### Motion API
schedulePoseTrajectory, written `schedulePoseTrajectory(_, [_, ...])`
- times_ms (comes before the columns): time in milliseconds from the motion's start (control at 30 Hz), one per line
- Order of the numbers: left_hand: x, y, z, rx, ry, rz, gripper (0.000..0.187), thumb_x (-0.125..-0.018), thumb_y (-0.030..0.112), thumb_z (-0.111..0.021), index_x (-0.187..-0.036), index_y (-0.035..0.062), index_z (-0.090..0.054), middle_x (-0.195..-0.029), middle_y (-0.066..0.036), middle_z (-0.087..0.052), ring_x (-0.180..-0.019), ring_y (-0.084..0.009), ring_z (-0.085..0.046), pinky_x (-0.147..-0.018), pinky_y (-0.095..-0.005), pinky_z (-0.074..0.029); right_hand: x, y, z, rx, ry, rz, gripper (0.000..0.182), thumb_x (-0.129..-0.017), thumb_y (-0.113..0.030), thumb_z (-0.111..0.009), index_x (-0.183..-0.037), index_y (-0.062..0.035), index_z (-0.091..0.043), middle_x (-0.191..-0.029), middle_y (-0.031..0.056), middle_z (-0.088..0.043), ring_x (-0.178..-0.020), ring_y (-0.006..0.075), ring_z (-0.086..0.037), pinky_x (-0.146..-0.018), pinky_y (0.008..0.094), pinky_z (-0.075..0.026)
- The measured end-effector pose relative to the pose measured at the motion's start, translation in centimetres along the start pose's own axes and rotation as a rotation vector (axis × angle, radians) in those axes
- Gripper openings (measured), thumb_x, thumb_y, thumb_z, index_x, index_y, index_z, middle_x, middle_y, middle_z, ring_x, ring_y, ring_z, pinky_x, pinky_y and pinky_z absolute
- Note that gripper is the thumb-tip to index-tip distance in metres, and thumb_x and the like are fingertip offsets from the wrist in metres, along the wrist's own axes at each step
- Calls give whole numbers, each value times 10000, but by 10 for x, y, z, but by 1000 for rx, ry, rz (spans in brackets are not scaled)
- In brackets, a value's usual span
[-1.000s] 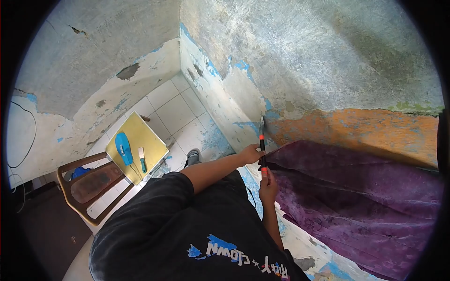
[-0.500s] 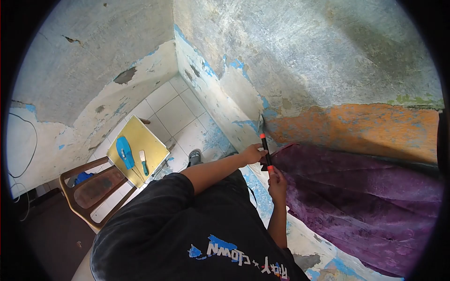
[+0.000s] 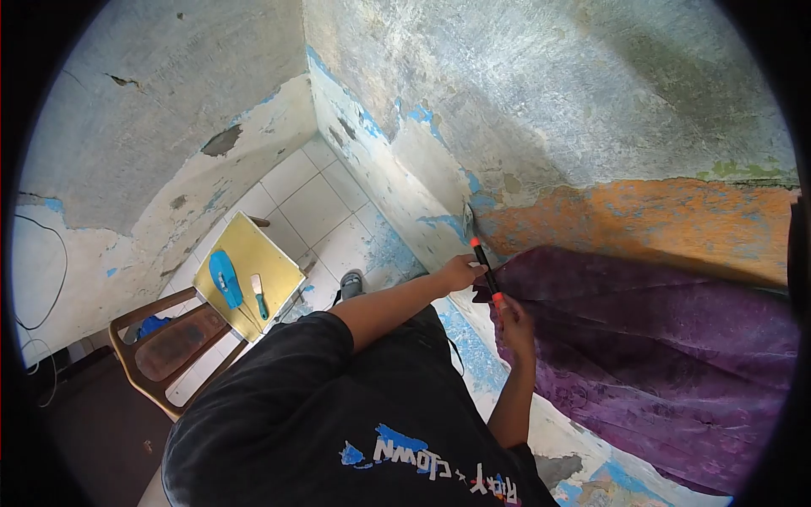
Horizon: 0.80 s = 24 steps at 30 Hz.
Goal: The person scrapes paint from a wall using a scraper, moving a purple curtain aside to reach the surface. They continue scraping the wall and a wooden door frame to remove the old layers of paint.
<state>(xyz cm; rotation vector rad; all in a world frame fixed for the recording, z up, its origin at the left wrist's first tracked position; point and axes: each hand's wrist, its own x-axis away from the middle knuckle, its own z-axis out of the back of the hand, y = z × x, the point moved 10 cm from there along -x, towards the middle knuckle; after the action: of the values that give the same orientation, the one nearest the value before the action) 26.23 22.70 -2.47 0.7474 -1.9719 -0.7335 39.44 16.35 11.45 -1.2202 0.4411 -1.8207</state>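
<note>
Against the peeling wall (image 3: 591,110), where grey plaster meets a band of orange paint, a scraper with a black handle and orange-red ends (image 3: 485,264) is held by both hands. Its thin metal blade touches the wall at the left end of the orange band. The left hand (image 3: 460,273) is closed around the upper part of the handle, with the bare forearm stretched out from the black T-shirt (image 3: 338,422). The right hand (image 3: 512,321) is closed on the lower end of the handle, just under the left hand, and the orange-red tip shows above its fingers. Just beside the right hand, a large purple patterned cloth (image 3: 659,355) hangs along the lower wall and covers what is under it.

Down to the left, on the white tiled floor (image 3: 317,203), there is a brown wooden chair (image 3: 165,342). A square yellow board (image 3: 253,262) rests over it. On the board lie a bright blue flat tool (image 3: 224,279) and, near it, a small putty knife with a green handle (image 3: 258,296). They are well apart from the hands. A foot in a dark sandal (image 3: 350,282) stands on the tiles near the wall. A thin black cable (image 3: 51,270) hangs on the far left wall.
</note>
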Motion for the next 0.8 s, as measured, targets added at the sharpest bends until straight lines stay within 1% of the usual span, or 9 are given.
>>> schedulePoseTrajectory(33, [1,2,-2,-35,-2,2,339,-972,170,-593,-1261,-6,-557,-1106,-147,-673,-1005,-232,-681,-929,-322,-531,-1,0,3,18,-8,-20,377,-957,-298,-628,-1235,-43,-631,-651,-49,-460,-521,37,-385,-452,229,-294])
schedulePoseTrajectory(133, [-12,-10,-4,63,1,-16,339,-972,186,-595,-1250,-6,-566,-1110,-143,-676,-1022,-225,-678,-933,-326,-514,-3,7,8,-55,-50,-100,374,-962,-299,-620,-1239,-48,-625,-643,-47,-458,-470,33,-357,-407,228,-263])
schedulePoseTrajectory(233, [-13,-16,-5,124,0,-6,357,-970,202,-601,-1254,-10,-563,-1099,-139,-682,-1034,-221,-674,-934,-321,-506,-2,9,5,-86,-72,-121,364,-966,-294,-613,-1243,-58,-621,-643,-44,-460,-448,28,-347,-386,222,-245])
schedulePoseTrajectory(333, [4,-1,-2,40,12,4,344,-965,203,-610,-1230,-13,-578,-1089,-140,-681,-1017,-222,-677,-931,-322,-515,1,10,3,-57,-41,-123,364,-964,-289,-612,-1250,-63,-626,-641,-41,-462,-478,34,-373,-416,229,-279])
schedulePoseTrajectory(433, [21,19,2,-72,75,-51,322,-939,277,-638,-1149,33,-653,-915,-110,-728,-847,-174,-693,-781,-298,-519,1,14,6,19,15,37,342,-968,-257,-593,-1252,-69,-631,-662,-46,-504,-480,32,-391,-411,220,-296])
schedulePoseTrajectory(533, [3,-3,5,50,60,-19,317,-940,277,-638,-1151,41,-651,-896,-105,-723,-848,-177,-694,-763,-303,-524,0,15,-2,82,57,109,345,-966,-243,-594,-1255,-59,-627,-668,-49,-483,-518,25,-393,-425,216,-295])
schedulePoseTrajectory(633, [-6,-10,9,123,42,-24,309,-944,265,-631,-1138,25,-647,-899,-108,-718,-835,-183,-698,-763,-310,-533,1,9,-4,65,18,30,347,-963,-240,-596,-1255,-55,-626,-671,-53,-469,-526,23,-388,-430,216,-292])
schedulePoseTrajectory(733, [6,4,3,106,20,26,361,-964,225,-615,-1237,-9,-587,-1083,-159,-681,-965,-233,-690,-886,-324,-529,1,14,-3,21,13,34,340,-963,-241,-596,-1246,-57,-632,-655,-61,-448,-522,22,-376,-432,217,-285])
schedulePoseTrajectory(800, [25,25,3,44,30,16,365,-967,240,-612,-1232,-11,-587,-1089,-164,-680,-957,-240,-696,-886,-329,-529,-1,9,-3,34,-1,29,333,-962,-241,-597,-1239,-61,-638,-648,-64,-452,-517,22,-380,-430,216,-285])
